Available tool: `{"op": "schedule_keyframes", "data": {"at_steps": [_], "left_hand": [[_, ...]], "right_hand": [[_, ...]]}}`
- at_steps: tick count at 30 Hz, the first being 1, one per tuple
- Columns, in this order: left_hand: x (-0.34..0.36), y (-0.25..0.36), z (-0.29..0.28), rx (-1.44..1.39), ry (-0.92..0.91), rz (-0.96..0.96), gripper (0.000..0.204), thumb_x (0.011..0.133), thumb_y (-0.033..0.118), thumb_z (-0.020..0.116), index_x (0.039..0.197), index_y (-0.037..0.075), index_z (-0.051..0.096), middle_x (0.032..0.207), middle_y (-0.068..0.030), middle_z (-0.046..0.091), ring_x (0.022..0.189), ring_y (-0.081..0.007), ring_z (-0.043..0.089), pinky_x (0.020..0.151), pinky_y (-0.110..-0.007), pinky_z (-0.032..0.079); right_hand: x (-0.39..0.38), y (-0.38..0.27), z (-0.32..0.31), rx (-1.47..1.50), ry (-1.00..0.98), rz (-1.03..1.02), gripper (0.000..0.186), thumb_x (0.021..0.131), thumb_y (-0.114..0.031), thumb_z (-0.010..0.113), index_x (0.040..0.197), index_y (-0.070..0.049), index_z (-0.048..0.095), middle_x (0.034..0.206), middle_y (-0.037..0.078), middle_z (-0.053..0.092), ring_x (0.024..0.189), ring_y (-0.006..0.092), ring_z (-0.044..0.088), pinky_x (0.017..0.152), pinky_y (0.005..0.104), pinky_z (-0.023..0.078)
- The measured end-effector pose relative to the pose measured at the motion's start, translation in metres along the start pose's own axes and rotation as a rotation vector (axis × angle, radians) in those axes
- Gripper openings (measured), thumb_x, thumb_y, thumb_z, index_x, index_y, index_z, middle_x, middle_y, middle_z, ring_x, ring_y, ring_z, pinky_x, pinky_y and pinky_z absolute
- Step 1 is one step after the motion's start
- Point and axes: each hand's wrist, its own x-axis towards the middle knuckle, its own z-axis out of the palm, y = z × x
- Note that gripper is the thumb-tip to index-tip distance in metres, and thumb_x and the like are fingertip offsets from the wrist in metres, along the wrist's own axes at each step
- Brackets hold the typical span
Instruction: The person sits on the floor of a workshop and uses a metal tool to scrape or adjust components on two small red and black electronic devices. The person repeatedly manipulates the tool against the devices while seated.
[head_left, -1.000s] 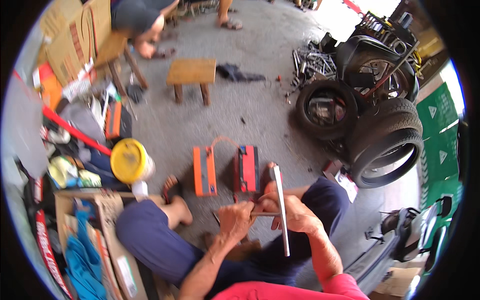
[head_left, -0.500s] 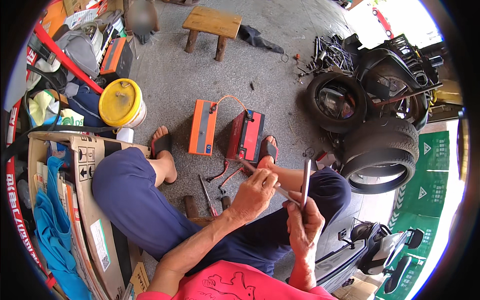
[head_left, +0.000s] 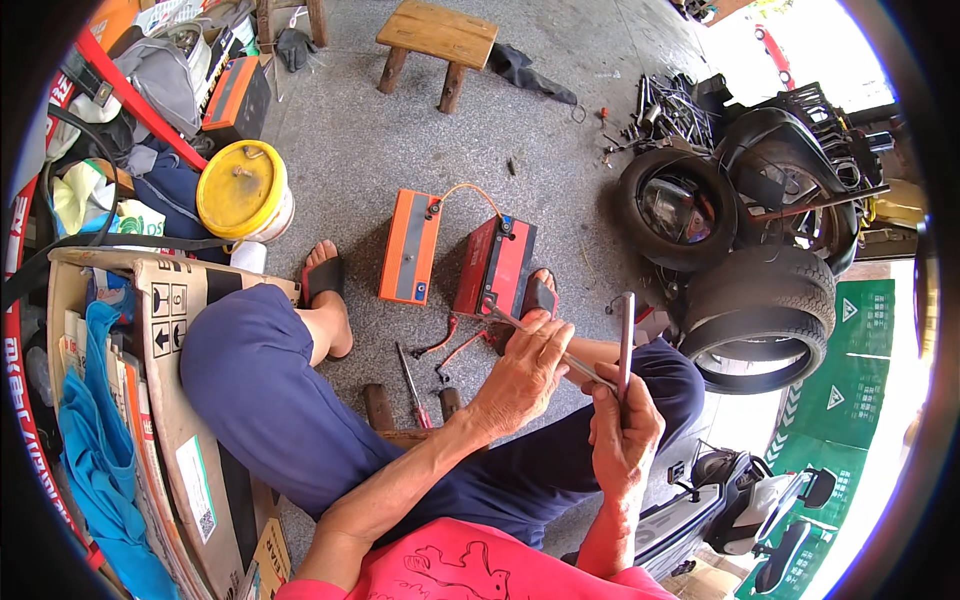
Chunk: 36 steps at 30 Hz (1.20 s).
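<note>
We hold the grey flat bar (head_left: 626, 340) upright in our right hand (head_left: 622, 440), fingers clenched on its lower end; our left hand (head_left: 520, 375) grips a thin metal tool (head_left: 560, 355) slanting across to it

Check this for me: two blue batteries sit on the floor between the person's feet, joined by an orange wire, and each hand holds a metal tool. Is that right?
Not quite. The head view shows the two batteries are not blue: the left battery is orange and the right battery red. The rest holds: an orange wire joins them, and the left hand and right hand each hold a metal tool.
</note>
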Motion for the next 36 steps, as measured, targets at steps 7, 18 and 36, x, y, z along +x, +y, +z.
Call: {"op": "schedule_keyframes", "data": {"at_steps": [7, 18, 36], "left_hand": [[0.004, 0.001, 0.003, -0.019, 0.008, -0.02, 0.055, 0.084, 0.009, 0.068, 0.132, -0.003, 0.043, 0.126, -0.0206, 0.052, 0.125, -0.0381, 0.046, 0.106, -0.049, 0.037], [0.006, -0.003, 0.005, -0.058, -0.018, -0.033, 0.063, 0.079, -0.001, 0.069, 0.135, -0.002, 0.041, 0.135, -0.024, 0.045, 0.132, -0.0395, 0.041, 0.106, -0.044, 0.041], [0.03, -0.003, 0.0, -0.039, 0.063, -0.012, 0.062, 0.088, 0.009, 0.061, 0.143, -0.001, 0.033, 0.14, -0.0241, 0.041, 0.128, -0.0407, 0.042, 0.105, -0.045, 0.038]], "right_hand": [[0.003, 0.002, -0.001, -0.041, -0.006, -0.004, 0.02, 0.095, -0.006, 0.055, 0.112, 0.003, 0.061, 0.077, 0.002, 0.064, 0.049, 0.0003, 0.042, 0.044, 0.0168, 0.032], [0.009, -0.013, -0.002, 0.118, -0.011, 0.136, 0.019, 0.096, -0.007, 0.055, 0.112, 0.002, 0.061, 0.077, 0.003, 0.064, 0.047, 0.0016, 0.043, 0.043, 0.0173, 0.032], [0.072, -0.028, -0.003, -0.54, -0.077, -0.244, 0.031, 0.091, -0.007, 0.054, 0.119, 0.005, 0.048, 0.077, 0.021, 0.064, 0.068, 0.0366, 0.065, 0.057, 0.0422, 0.051]]}}
